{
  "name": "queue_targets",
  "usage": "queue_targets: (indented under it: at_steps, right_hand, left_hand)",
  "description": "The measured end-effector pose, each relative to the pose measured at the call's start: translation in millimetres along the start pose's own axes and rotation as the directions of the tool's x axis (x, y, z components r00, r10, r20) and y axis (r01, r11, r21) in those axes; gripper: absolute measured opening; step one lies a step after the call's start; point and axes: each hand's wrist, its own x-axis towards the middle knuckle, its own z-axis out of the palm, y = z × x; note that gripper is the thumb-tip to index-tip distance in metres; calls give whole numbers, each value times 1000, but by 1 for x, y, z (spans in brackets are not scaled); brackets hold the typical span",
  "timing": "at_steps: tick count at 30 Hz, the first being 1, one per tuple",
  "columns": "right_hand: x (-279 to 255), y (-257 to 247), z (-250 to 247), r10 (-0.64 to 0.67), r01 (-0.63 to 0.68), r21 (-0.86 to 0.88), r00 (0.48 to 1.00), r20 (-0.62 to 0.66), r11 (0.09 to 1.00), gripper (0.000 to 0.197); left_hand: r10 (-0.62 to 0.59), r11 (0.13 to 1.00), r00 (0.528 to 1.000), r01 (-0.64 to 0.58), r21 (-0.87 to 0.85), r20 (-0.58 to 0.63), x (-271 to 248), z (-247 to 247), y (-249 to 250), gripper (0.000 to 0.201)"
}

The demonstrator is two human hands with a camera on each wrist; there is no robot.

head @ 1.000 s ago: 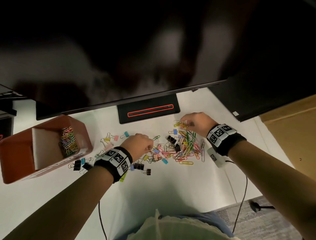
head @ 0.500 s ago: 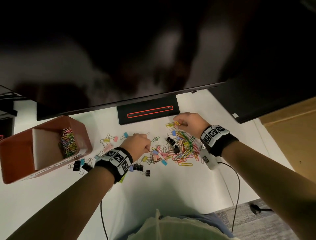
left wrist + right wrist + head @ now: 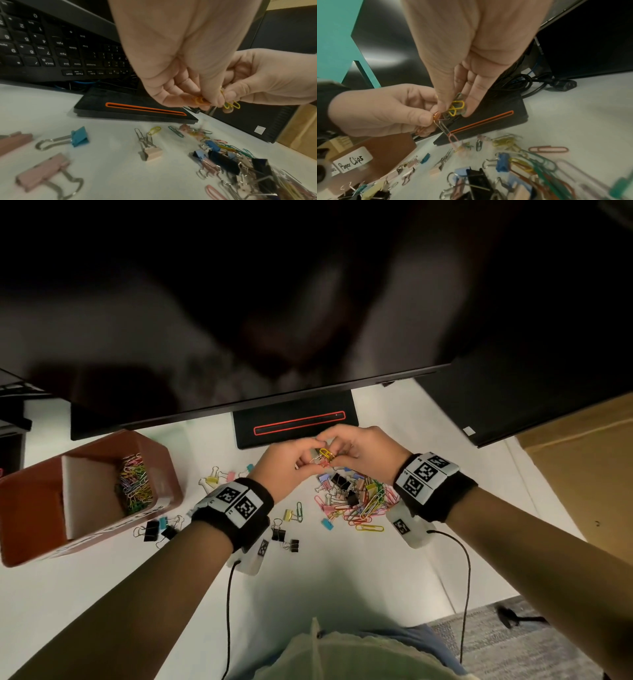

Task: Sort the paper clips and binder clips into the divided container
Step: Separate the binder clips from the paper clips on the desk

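Note:
Both hands meet in the air over the clip pile (image 3: 356,501), just in front of the monitor base. My left hand (image 3: 308,463) pinches orange paper clips (image 3: 200,100); a silver and a pink clip (image 3: 452,136) dangle from them. My right hand (image 3: 337,455) pinches a tangle of yellow and green paper clips (image 3: 456,106), touching the left hand's bunch. The brown divided container (image 3: 30,515) stands at the far left. Its right compartment holds coloured paper clips (image 3: 133,484). What lies in its left compartment cannot be seen.
The black monitor base with a red slot (image 3: 294,422) sits right behind the hands, under the screen's edge. Loose binder clips (image 3: 150,530) lie between container and pile, with more (image 3: 284,537) near my left wrist. A keyboard (image 3: 42,47) sits behind. The container carries a "Paper Clips" label (image 3: 351,161).
Both hands rose off the pile and came together before the monitor base. The left moved right and away from me, the right moved left, each carrying paper clips.

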Motion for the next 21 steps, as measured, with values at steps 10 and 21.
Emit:
queue_targets:
  at_steps: [10, 21]
  right_hand:
    - [-4, -1, 3, 35, -25, -141, 997, 70, 990, 33]
    - [-7, -3, 18, 106, -64, -312, 987, 121, 948, 18]
  left_hand:
    - [-66, 994, 998, 66, -81, 9, -16, -4, -12, 13]
    - [-169, 978, 985, 170, 118, -23, -61, -34, -53, 26]
